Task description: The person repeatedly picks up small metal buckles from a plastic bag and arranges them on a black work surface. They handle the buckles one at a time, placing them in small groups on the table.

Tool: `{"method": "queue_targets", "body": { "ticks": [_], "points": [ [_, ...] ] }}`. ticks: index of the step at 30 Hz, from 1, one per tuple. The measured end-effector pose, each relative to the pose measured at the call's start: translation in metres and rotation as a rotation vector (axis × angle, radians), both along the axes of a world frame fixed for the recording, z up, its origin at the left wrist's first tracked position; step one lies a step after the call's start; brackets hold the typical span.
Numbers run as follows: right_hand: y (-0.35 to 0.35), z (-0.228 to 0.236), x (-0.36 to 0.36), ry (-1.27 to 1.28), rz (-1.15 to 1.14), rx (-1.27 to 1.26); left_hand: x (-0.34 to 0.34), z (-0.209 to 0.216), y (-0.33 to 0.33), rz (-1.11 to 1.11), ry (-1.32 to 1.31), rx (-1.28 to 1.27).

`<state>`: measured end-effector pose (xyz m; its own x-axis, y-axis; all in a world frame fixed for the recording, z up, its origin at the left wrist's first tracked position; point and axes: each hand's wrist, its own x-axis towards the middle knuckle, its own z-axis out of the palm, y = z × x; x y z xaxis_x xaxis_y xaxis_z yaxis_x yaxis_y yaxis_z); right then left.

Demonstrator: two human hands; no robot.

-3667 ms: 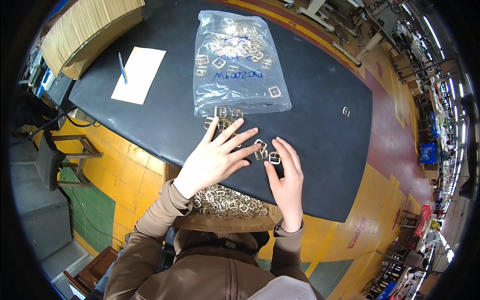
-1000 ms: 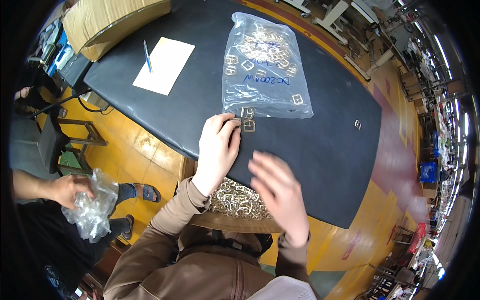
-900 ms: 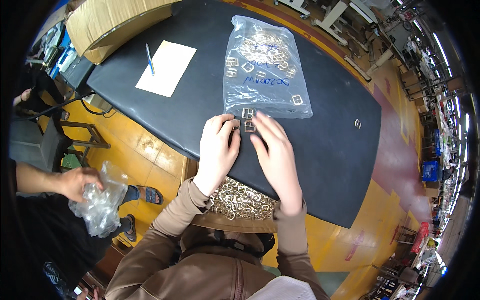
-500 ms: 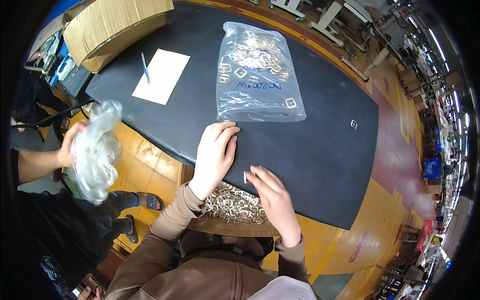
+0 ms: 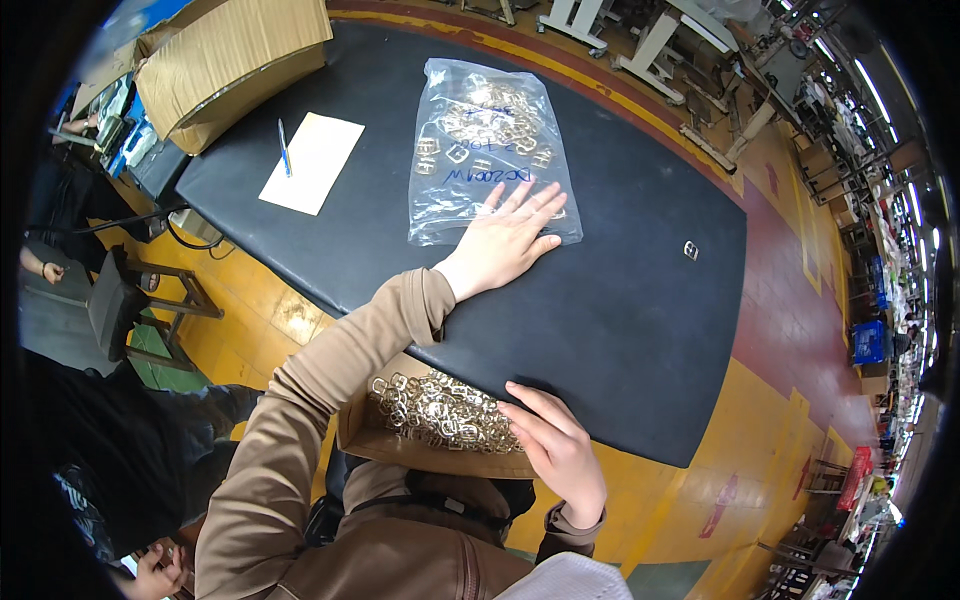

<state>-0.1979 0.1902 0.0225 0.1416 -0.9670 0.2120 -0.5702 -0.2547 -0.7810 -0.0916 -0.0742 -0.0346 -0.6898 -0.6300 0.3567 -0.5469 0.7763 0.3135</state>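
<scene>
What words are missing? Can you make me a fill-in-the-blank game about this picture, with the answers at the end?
1. The person's left hand lies spread out on a clear plastic ____.
2. The right hand is near an open box that holds lots of shiny metal ____.
3. A ____ lies on the sheet of paper.
4. The sleeve on the left arm is coloured ____.

Missing words: bag; buckles; pen; brown.
</scene>
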Motion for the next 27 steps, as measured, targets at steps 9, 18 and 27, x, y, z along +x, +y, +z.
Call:
{"method": "queue_targets", "body": {
  "ticks": [9, 18, 27],
  "points": [
    [0.003, -0.003, -0.005, -0.008, -0.043, -0.005, 0.049, 0.02, 0.032, -0.163, 0.224, 0.287],
    [-0.099, -0.002, -0.002, 0.125, -0.235, -0.149, 0.1, 0.029, 0.068, -0.065, 0.492, 0.476],
    [-0.083, -0.03, 0.05, 0.236, 0.131, -0.055, 0.096, 0.013, 0.051, 0.041, 0.35, 0.336]
  ]
}}
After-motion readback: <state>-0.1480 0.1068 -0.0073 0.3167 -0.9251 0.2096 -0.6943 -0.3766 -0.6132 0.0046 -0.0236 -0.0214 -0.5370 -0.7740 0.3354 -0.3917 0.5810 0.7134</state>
